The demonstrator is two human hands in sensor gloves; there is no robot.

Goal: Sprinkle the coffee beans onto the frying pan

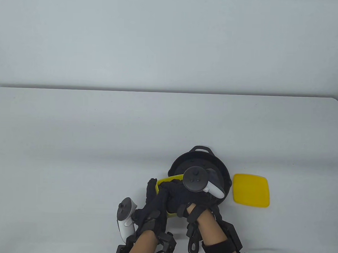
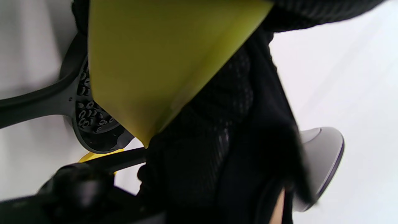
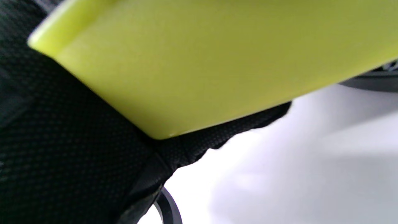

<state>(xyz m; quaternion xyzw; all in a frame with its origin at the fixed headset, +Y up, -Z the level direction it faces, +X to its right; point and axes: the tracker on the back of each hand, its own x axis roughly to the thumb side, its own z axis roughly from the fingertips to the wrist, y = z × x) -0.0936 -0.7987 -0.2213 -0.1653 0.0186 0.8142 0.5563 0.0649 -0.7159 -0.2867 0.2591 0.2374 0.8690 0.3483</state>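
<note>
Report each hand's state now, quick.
Left hand: grips the square yellow plastic container.
Right hand: grips the same container, tilted toward the black frying pan.

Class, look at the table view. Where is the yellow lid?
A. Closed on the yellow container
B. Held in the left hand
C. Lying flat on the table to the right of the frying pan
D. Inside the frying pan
C: the yellow lid lies flat on the table, just right of the frying pan, away from both hands and the yellow container.
</note>
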